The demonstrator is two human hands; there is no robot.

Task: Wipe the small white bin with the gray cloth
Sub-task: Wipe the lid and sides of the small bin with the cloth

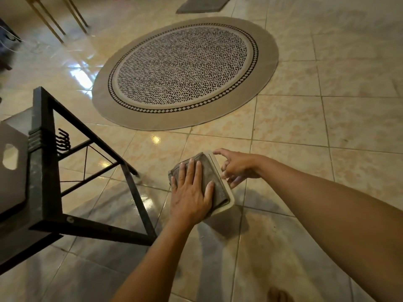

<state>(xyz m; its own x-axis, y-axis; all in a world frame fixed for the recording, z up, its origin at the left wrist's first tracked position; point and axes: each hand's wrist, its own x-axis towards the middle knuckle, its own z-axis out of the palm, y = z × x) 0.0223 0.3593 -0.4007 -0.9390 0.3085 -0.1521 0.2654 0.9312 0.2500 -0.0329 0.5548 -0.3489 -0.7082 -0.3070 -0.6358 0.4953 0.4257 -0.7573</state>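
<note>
The small white bin (221, 178) is held above the tiled floor, tilted so one side faces up; only its white rim shows along the right and lower edge. The gray cloth (209, 171) lies spread over that upper side. My left hand (190, 192) presses flat on the cloth, fingers together and extended. My right hand (235, 167) grips the bin's rim from the right, fingers curled around the edge.
A black metal frame (87, 188) of a table or stand is at the left, with a pale panel (11, 158) beside it. A round patterned rug (185, 70) lies ahead, a gray mat (202, 5) beyond it. A bare foot (279, 295) shows at the bottom.
</note>
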